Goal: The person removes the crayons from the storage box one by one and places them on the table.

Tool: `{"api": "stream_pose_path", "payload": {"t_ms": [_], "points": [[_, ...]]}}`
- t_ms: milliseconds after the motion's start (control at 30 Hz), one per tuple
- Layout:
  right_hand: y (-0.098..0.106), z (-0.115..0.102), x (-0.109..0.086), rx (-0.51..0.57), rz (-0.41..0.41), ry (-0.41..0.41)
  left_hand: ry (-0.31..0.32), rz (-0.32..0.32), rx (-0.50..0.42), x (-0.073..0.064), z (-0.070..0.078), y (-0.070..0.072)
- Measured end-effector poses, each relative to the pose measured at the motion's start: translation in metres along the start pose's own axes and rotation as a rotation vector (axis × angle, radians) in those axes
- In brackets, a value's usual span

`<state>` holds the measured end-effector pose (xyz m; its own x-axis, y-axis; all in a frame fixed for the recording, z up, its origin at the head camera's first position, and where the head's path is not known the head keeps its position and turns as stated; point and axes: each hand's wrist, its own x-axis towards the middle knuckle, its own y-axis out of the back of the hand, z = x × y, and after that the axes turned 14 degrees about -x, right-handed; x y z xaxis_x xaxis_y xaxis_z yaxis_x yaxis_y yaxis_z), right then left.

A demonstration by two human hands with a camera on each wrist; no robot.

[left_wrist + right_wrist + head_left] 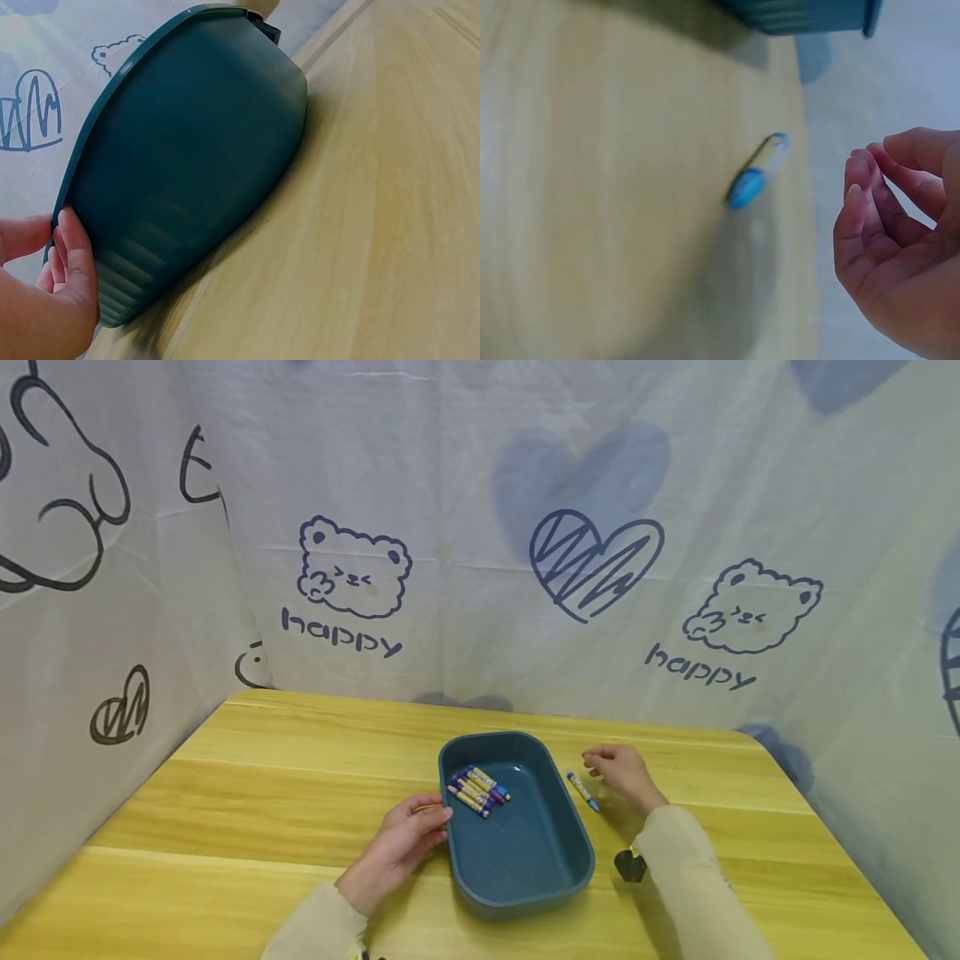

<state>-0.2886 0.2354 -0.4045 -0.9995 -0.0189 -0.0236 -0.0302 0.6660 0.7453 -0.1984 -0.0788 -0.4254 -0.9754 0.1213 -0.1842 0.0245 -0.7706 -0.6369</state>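
Note:
A dark teal plastic bin stands on the table, and my left hand pinches its left rim between thumb and fingers. The same grip on the rim shows in the left wrist view, where the hand is at the bin's edge. Inside the bin, several short markers with yellow barrels lie in a pile by the left wall. A single marker with a blue cap lies on the table right of the bin. Just beyond it hovers my right hand, fingers loosely bent, holding nothing.
The wooden table carries the bin near its middle. Behind it hangs a pale cloth printed with bears and hearts. A small dark object shows at the right wrist, beside the sleeve.

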Motion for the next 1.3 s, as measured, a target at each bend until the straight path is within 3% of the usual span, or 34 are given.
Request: {"api": "stream_pose_path", "payload": {"t_ms": [667, 1000, 1300], "points": [[0.013, -0.073, 0.005, 0.009, -0.079, 0.096, 0.001, 0.011, 0.003, -0.001, 0.002, -0.001], [-0.002, -0.102, 0.006, 0.049, -0.102, 0.135, 0.0, 0.003, 0.0, 0.001, 0.001, 0.0], [-0.029, -0.105, 0.011, 0.105, -0.115, 0.155, 0.002, -0.001, 0.003, 0.001, 0.001, 0.0]]}}
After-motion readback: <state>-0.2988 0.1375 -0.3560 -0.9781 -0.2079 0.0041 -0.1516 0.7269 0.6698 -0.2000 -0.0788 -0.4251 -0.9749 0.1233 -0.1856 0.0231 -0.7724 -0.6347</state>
